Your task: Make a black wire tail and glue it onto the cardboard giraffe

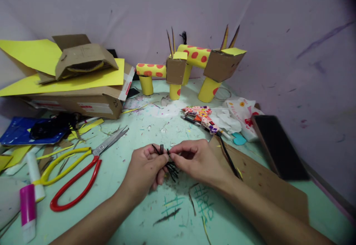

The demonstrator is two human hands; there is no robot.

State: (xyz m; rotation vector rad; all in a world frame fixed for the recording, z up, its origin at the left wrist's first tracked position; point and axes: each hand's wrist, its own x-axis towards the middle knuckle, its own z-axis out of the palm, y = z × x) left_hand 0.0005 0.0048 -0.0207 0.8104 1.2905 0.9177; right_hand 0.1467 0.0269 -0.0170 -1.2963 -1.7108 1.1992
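My left hand [146, 167] and my right hand [196, 159] meet low over the pale green table [144, 219], near its middle. Both pinch a small bundle of black yarn strands [169, 163] between fingertips and thumbs. The strands stick up above the fingers and hang in a tuft below. Behind, at the back of the table, stand two yellow cardboard-tube giraffes with red spots [191, 65], each with a brown cardboard box head.
Red-handled scissors [80, 178] and yellow-handled scissors [62, 161] lie left of my hands. Glue sticks [27, 208] are at the far left. A patterned glue gun [203, 117], brown cardboard sheet [267, 182] and dark phone [278, 145] lie right. Cardboard boxes with yellow paper [72, 78] sit back left.
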